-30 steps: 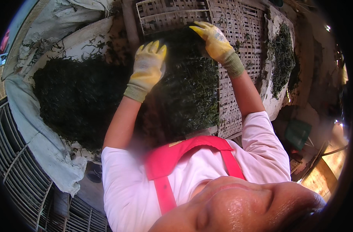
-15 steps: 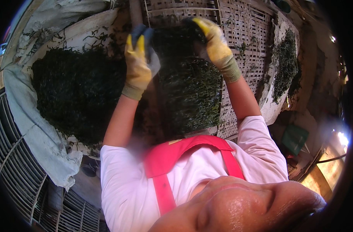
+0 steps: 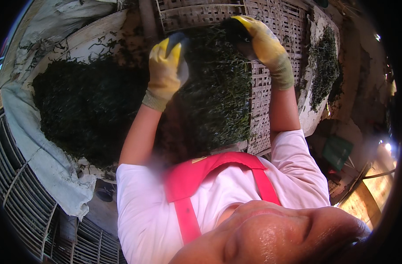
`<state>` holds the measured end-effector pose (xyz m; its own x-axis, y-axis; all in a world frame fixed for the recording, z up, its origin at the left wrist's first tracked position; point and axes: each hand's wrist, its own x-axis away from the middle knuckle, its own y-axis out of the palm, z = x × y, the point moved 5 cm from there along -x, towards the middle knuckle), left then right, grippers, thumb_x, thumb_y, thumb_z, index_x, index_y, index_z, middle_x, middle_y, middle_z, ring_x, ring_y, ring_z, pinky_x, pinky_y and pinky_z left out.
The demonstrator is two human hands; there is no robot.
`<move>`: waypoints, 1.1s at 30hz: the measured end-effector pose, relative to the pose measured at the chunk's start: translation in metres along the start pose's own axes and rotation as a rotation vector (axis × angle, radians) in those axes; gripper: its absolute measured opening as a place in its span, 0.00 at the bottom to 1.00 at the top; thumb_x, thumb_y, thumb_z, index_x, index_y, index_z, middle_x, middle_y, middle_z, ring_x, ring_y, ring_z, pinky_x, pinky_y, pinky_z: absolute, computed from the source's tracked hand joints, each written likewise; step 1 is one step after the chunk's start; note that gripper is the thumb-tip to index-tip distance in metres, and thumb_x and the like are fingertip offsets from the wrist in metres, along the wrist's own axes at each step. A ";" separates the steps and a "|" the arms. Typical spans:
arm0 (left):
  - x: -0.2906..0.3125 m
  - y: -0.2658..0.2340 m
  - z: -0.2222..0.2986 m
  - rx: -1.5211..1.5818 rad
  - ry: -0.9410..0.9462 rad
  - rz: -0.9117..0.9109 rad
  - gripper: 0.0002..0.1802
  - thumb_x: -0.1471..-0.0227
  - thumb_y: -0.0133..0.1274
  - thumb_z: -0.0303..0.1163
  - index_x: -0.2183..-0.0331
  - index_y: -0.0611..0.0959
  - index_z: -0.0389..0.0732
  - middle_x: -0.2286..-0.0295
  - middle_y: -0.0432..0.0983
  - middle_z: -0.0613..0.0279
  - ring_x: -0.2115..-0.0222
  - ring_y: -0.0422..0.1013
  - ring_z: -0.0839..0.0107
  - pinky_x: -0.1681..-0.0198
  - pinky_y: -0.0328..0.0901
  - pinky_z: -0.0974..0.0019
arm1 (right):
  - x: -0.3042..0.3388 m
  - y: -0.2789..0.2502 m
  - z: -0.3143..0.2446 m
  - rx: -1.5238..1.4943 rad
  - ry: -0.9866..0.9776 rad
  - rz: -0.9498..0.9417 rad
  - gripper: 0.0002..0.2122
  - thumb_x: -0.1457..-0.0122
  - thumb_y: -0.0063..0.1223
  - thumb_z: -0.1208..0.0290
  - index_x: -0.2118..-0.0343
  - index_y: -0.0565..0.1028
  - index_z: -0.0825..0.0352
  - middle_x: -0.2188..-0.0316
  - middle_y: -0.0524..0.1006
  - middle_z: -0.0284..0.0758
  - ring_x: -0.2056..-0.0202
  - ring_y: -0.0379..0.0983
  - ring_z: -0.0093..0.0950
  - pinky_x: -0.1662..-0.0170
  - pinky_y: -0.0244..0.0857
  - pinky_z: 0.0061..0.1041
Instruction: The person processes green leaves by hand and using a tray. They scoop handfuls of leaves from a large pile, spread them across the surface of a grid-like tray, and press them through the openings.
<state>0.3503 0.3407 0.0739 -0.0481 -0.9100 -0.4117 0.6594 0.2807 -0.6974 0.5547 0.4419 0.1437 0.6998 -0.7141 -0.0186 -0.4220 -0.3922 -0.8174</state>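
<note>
My left hand [image 3: 168, 66], in a yellow glove with a dark palm, is at the upper left edge of a layer of dark green, leafy strands [image 3: 218, 101]. Its fingers are bent but apart. Opposite it, my right hand [image 3: 261, 44], gloved alike, reaches over the layer's far right corner with fingers extended. Its dark palm side faces the strands and is partly blurred. Both hands appear to touch the layer, but no clump shows in either grip. Beneath the strands is a woven slatted mat [image 3: 278, 35], bare along its right side.
On my left a large dark green heap [image 3: 86, 110] lies on a pale cloth [image 3: 47, 154]. A smaller strip of strands [image 3: 325, 68] sits beyond the mat on the right. Slatted racks [image 3: 20, 185] stand at the lower left, and a green object [image 3: 337, 152] is at right.
My right hand has moved to the right and slightly nearer. My left hand has shifted a little to the right. More of the strand layer between them now shows.
</note>
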 end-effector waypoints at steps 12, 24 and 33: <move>-0.001 0.048 -0.021 -0.128 0.147 -0.101 0.24 0.58 0.50 0.24 0.54 0.79 0.41 0.54 0.74 0.58 0.55 0.70 0.55 0.50 0.64 0.58 | 0.082 -0.053 0.123 -0.004 0.331 0.192 0.16 0.38 0.43 0.77 0.47 0.69 0.67 0.64 0.77 0.39 0.71 0.77 0.29 0.65 0.77 0.25; -0.006 0.018 0.000 0.040 0.094 0.062 0.29 0.61 0.51 0.22 0.51 0.76 0.37 0.49 0.66 0.50 0.48 0.64 0.52 0.43 0.60 0.59 | 0.071 -0.055 0.033 -1.269 -0.125 0.416 0.15 0.45 0.58 0.77 0.54 0.73 0.69 0.57 0.76 0.37 0.55 0.73 0.26 0.52 0.68 0.26; -0.009 0.026 -0.010 0.093 0.089 0.191 0.31 0.63 0.50 0.21 0.50 0.75 0.35 0.48 0.63 0.43 0.47 0.63 0.46 0.45 0.61 0.54 | 0.017 0.011 0.022 0.248 -0.103 0.112 0.26 0.53 0.53 0.78 0.47 0.70 0.65 0.52 0.74 0.43 0.51 0.72 0.40 0.46 0.66 0.33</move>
<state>0.3606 0.3594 0.0537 0.0209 -0.8112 -0.5843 0.7290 0.4123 -0.5463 0.5739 0.4381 0.1217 0.7171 -0.6774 -0.1643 -0.3545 -0.1515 -0.9227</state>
